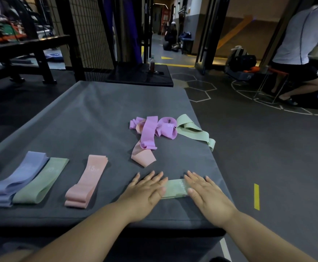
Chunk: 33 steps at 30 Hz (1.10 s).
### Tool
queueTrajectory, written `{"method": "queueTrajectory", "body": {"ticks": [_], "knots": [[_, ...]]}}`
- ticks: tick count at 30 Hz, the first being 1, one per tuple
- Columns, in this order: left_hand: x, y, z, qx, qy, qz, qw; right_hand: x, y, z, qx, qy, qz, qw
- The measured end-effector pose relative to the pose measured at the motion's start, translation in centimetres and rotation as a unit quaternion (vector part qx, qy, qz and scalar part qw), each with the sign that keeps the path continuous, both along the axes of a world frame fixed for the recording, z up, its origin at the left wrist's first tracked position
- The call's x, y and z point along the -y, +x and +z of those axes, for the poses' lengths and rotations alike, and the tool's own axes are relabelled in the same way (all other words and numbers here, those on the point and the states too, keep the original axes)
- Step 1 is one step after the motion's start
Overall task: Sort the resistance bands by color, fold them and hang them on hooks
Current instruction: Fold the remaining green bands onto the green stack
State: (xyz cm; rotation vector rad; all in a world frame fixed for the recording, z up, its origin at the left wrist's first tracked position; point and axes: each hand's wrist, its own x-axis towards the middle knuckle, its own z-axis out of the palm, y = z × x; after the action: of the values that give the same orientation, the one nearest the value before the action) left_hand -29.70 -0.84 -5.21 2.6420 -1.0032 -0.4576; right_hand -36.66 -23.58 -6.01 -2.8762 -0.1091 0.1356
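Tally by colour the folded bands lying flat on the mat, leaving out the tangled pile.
Blue band: 1
Green: 2, the left green band and the near green band pressed under the left hand and right hand
Pink band: 1
Total: 4

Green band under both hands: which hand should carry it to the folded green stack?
Left, probably. The left hand lies flat on the green band, nearer the folded green stack at the left; the right hand is farther.
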Motion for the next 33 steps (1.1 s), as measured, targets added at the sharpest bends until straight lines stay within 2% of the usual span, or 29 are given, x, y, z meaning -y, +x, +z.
{"method": "queueTrajectory", "body": {"ticks": [3, 7, 9, 11, 15, 18, 22, 27, 33], "knots": [[0.1, 0.4, 0.2, -0.018, -0.054, 0.026, 0.998, 0.4, 0.3, 0.2, 0.011, 0.036, -0.025, 0.999], [-0.3, 1.1, -1.0, -0.078, -0.117, 0.087, 0.986, 0.0, 0.2, 0.9, 0.022, -0.003, -0.013, 1.0], [-0.6, 1.2, -1.2, -0.088, -0.12, 0.106, 0.983, 0.0, 0.2, 1.1, 0.026, 0.0, -0.019, 0.999], [-0.6, 1.1, -0.7, -0.066, -0.117, 0.113, 0.984, 0.1, 0.3, 1.2, 0.033, 0.017, -0.027, 0.999], [-0.6, 1.2, 0.9, 0.063, -0.106, 0.146, 0.981, 0.2, 0.6, 1.5, 0.057, 0.058, -0.09, 0.993], [-0.5, 1.1, 1.6, 0.042, -0.091, 0.186, 0.977, 0.4, 0.8, 2.4, 0.078, 0.084, -0.18, 0.977], [-0.1, 1.2, 2.0, 0.023, -0.073, 0.2, 0.977, -0.1, 0.8, 3.5, 0.025, 0.071, -0.265, 0.961], [0.3, 1.3, 2.2, -0.012, -0.054, 0.215, 0.975, -0.5, 1.1, 4.1, -0.029, 0.045, -0.286, 0.957], [0.5, 1.1, 2.6, -0.016, -0.05, 0.218, 0.974, -0.7, 1.2, 4.6, -0.066, 0.078, -0.301, 0.948]]}}
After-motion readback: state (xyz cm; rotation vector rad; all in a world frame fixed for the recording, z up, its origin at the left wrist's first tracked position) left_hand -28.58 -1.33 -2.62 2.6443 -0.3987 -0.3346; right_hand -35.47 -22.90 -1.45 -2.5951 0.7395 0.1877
